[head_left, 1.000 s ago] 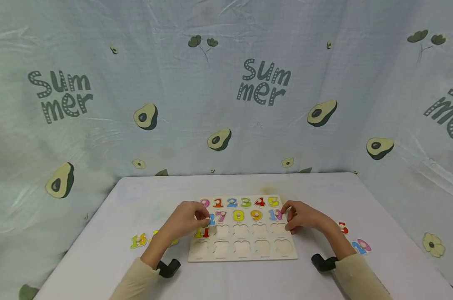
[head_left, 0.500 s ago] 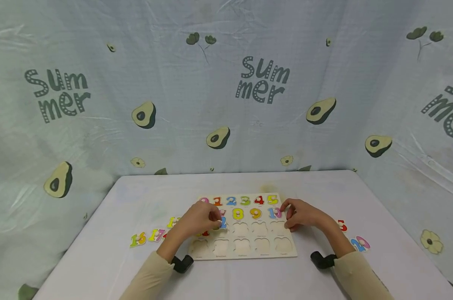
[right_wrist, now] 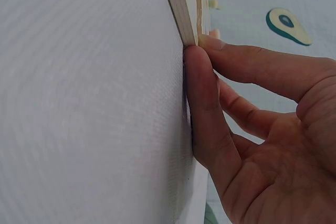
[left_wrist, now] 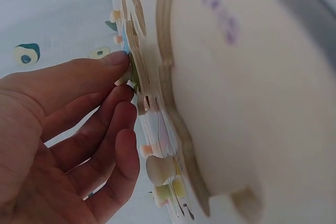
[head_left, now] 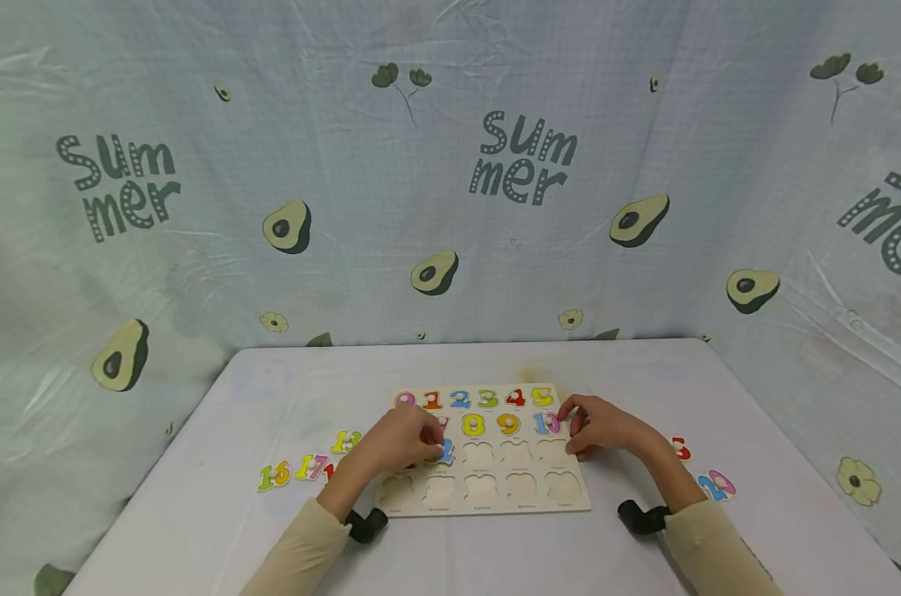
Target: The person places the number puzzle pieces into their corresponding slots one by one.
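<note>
A wooden number puzzle board [head_left: 498, 505] lies on the white table, with colourful knobbed numbers in its upper rows and several bare recesses below. My left hand [head_left: 398, 439] pinches a number piece [head_left: 446, 451] by its knob, over the second recess of the third row. Its blue 2 shows and the rest is mostly behind my fingers; the left wrist view gives its green part [left_wrist: 135, 74] under the thumb. At the board's right edge my right hand [head_left: 603, 426] grips the rim between thumb and finger, as the right wrist view confirms at the board edge [right_wrist: 181, 11].
Left of the board lie loose pieces: a 16 [head_left: 274, 476], a 17 [head_left: 311, 467], a 13 [head_left: 345, 441] and a partly hidden red one [head_left: 328, 471]. To the right are a 20 [head_left: 716, 484] and a red piece [head_left: 680, 448] partly behind the right arm. A printed curtain hangs behind.
My left hand has carried the piece with the blue 2 rightward and down, from above the third row's left end to its second recess. The right hand has stayed at the board's edge.
</note>
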Demonstrator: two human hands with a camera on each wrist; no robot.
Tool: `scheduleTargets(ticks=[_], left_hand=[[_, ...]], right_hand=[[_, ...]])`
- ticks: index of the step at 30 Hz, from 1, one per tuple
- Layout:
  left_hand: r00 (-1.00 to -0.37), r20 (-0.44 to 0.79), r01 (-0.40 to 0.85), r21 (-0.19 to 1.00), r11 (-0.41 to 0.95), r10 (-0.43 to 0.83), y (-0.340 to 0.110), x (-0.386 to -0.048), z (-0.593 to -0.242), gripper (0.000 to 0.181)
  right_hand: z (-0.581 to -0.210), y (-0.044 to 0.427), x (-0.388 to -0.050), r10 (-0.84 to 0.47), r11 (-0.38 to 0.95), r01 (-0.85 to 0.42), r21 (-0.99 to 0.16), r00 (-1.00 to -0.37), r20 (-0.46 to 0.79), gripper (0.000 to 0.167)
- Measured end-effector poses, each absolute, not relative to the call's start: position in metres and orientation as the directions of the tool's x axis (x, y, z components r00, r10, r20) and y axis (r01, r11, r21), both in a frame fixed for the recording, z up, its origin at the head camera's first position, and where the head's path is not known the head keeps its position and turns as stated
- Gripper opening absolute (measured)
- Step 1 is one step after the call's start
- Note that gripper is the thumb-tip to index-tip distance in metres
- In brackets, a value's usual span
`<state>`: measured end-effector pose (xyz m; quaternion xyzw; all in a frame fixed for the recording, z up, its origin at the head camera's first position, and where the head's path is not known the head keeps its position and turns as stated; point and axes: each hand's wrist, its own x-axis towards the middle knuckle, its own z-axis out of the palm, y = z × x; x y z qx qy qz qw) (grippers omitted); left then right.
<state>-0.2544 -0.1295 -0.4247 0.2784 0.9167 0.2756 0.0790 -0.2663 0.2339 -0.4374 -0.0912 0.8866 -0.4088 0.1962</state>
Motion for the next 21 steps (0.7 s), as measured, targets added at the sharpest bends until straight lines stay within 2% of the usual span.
scheduleTargets(ticks=[21], left_hand=[[-0.829, -0.016, 0.482, 0.488, 0.728, 0.559, -0.1245, -0.2521, -0.427, 0.007]], right_hand=[[-0.4349, 0.2326, -0.2654, -0.32, 0.647, 0.001, -0.762, -0.907, -0.272, 0.048]])
